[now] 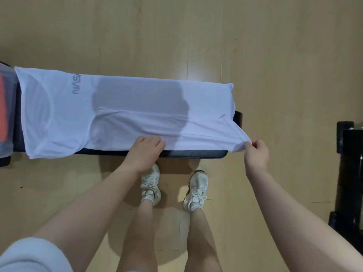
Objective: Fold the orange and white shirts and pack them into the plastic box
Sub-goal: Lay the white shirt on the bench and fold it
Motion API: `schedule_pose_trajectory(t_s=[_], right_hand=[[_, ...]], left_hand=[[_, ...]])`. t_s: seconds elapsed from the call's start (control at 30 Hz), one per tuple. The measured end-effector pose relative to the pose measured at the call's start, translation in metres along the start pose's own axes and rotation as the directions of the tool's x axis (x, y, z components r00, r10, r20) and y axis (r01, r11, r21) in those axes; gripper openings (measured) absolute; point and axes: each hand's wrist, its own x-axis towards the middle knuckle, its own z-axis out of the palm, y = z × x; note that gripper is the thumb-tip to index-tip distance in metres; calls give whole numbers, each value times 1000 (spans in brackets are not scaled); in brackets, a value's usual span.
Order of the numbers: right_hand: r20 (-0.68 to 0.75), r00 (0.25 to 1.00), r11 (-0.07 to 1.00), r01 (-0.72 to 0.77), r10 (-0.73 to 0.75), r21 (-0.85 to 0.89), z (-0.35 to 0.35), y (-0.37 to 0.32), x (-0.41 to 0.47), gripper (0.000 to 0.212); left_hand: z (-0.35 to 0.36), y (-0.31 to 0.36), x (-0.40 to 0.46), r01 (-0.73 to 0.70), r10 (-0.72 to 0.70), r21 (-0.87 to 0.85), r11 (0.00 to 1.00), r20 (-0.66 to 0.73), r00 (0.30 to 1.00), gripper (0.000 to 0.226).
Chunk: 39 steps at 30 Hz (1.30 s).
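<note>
A white shirt (125, 107) with grey lettering lies spread lengthwise over a dark padded bench (196, 153), its collar end to the left. My left hand (146, 149) grips the shirt's near edge around the middle of the bench. My right hand (258, 149) pinches the shirt's near right corner and holds it pulled out past the bench's end. At the far left edge stands the clear plastic box (8, 79), with the orange shirt (4, 108) visible inside it.
Light wooden floor surrounds the bench on all sides. Black equipment (351, 154) stands at the right edge. My two feet in white sneakers (150, 185) are planted just in front of the bench.
</note>
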Motion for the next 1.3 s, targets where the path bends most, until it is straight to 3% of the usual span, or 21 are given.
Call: schedule_pose_trajectory(t_s=[0.1, 0.17, 0.2, 0.27, 0.4, 0.53, 0.63, 0.73, 0.8, 0.83, 0.9, 0.97, 1.03, 1.1, 1.2, 1.3], right_hand=[[65, 993, 991, -90, 97, -98, -11, 16, 4, 26], [154, 979, 979, -108, 136, -174, -11, 19, 1, 9], [195, 973, 977, -87, 125, -193, -8, 20, 2, 11], [221, 975, 983, 9, 32, -184, 2, 11, 5, 40], [329, 905, 927, 337, -271, -162, 31, -22, 8, 48], [235, 935, 906, 324, -264, -273, 43, -39, 17, 35], [202, 934, 878, 347, -294, -329, 35, -44, 20, 17], [109, 950, 849, 310, -292, -428, 30, -48, 15, 18], [113, 889, 734, 432, -443, -524, 38, -51, 2, 29], [177, 798, 639, 575, -576, -511, 48, -54, -10, 35], [387, 534, 388, 833, -752, -395, 76, -59, -39, 46], [592, 297, 125, 941, -749, -314, 114, -55, -65, 50], [727, 173, -71, 954, -665, -292, 152, -54, -90, 57], [796, 133, -165, 946, -591, -280, 179, -52, -102, 63], [822, 157, -211, 925, -547, -317, 190, -51, -90, 62], [804, 290, -187, 879, -520, -439, 171, -51, -73, 62]], left_hand=[[3, 0, -11, -20, 20, 9, 1000, 71, 997, 42], [6, 2, -15, -17, 20, -60, 998, 62, 998, 24], [8, 2, -14, 6, -2, -136, 991, 31, 1000, 14], [10, 2, -6, 89, -102, -288, 953, -31, 994, 23], [4, -4, 16, 310, -364, -341, 887, -105, 926, 30], [6, -15, 26, 427, -434, -357, 831, 65, 898, 57], [12, -22, 23, 401, -398, -337, 852, 81, 914, 63], [19, -32, 13, 421, -418, -330, 845, 83, 904, 68], [26, -42, 3, 468, -461, -299, 831, 100, 882, 70], [31, -48, -3, 475, -469, -282, 833, 93, 878, 70], [37, -59, -14, 473, -468, -259, 842, 83, 880, 70], [43, -70, -20, 493, -495, -275, 825, 67, 866, 71], [50, -81, -25, 544, -556, -293, 786, 47, 830, 77], [54, -93, -30, 606, -628, -324, 726, 45, 777, 80], [55, -111, -39, 659, -692, -361, 659, 52, 720, 83], [56, -118, -43, 620, -650, -375, 689, 58, 758, 79]])
